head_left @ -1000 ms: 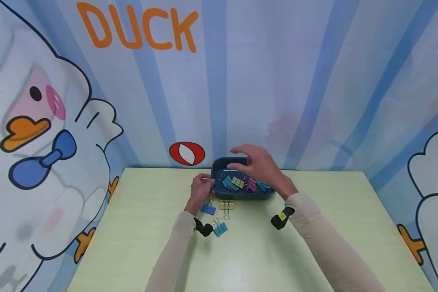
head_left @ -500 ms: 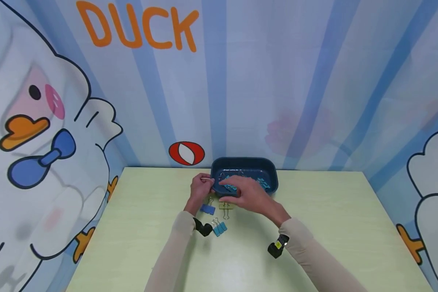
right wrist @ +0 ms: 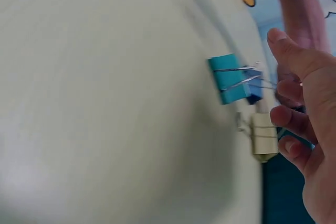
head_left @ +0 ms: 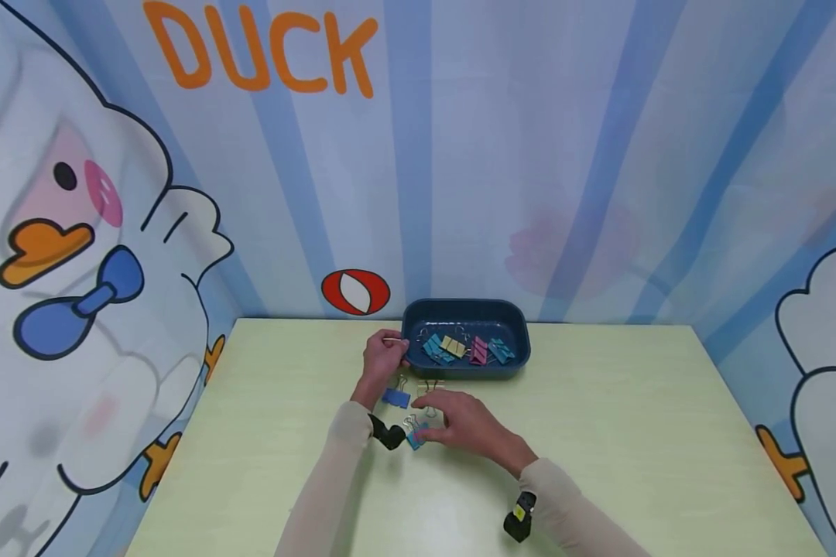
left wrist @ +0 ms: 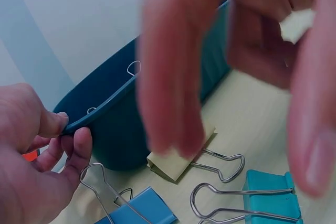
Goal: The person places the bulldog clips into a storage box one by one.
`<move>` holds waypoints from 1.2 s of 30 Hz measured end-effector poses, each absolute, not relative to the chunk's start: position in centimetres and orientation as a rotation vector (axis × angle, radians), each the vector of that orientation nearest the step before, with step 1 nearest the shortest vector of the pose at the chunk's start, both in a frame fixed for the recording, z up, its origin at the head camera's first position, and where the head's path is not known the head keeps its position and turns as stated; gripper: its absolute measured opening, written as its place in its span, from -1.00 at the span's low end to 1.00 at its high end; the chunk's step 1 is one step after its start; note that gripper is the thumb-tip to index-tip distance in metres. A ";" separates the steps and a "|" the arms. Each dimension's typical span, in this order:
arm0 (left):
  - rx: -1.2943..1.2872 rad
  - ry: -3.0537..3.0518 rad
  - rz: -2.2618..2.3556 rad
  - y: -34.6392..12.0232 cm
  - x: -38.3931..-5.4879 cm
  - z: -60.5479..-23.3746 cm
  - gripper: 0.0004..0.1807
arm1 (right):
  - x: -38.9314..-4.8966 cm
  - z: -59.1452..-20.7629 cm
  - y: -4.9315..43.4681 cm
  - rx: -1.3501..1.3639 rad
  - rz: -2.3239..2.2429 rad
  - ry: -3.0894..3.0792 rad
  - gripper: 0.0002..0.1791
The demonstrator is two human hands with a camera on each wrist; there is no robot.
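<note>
My left hand (head_left: 381,363) pinches the left end of a dark blue plastic tray (head_left: 465,373), thumb over the rim and fingers under it, as the left wrist view shows. My right hand (head_left: 470,424) hovers over the table with thumb and fingers spread and nothing between them. Its thumb overlaps a teal binder clip (left wrist: 270,198) in the head view. A yellow binder clip (right wrist: 264,135) lies between that hand and the tray, partly covered by the fingers. Near my left wrist rests a blue binder clip (head_left: 396,398).
Inside the tray lie several binder clips, among them a yellow one (head_left: 453,346), a pink one (head_left: 478,352) and a teal one (head_left: 501,350). The tray stands at the back edge of the pale table (head_left: 620,433), against a duck-printed backdrop (head_left: 481,155).
My right hand has come from above the tray toward the front and left, down over the loose clips, uncovering the tray. My left hand stays on the tray's rim.
</note>
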State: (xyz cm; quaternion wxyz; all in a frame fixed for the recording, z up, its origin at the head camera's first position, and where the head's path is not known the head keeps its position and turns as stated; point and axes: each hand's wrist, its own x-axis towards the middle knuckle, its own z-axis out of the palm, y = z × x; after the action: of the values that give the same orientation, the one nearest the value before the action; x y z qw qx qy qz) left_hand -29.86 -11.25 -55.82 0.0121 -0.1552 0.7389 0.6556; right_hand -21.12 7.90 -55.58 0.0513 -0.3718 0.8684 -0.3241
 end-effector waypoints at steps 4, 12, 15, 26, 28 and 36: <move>-0.485 2.296 2.041 -11.2 -29.8 -55.8 -0.71 | -20.9 -57.0 7.7 -1.111 -0.909 2.675 -0.45; -0.428 2.277 2.096 -11.2 -29.7 -55.8 -0.69 | -20.7 -58.9 7.4 -1.072 -0.877 2.706 -0.54; -0.415 2.278 2.109 -11.2 -29.7 -55.9 -0.70 | -20.7 -59.3 7.4 -1.095 -0.883 2.712 -0.61; -0.424 2.279 2.095 -11.4 -29.7 -55.8 -0.75 | -21.0 -58.9 7.7 -1.135 -0.950 2.666 -0.76; -0.427 2.280 2.095 -11.4 -29.7 -55.8 -0.75 | -21.0 -58.6 7.7 -1.134 -0.963 2.645 -0.81; -0.447 2.290 2.082 -11.2 -29.6 -55.8 -0.75 | -21.3 -56.9 7.9 -1.155 -0.996 2.648 -0.86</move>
State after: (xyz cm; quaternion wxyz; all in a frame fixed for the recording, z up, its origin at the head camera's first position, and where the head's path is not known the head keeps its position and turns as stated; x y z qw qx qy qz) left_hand -29.64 -11.24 -55.79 0.0075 -0.1429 0.7323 0.6657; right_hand -21.26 7.85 -56.89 0.0430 -0.3775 0.8657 -0.3258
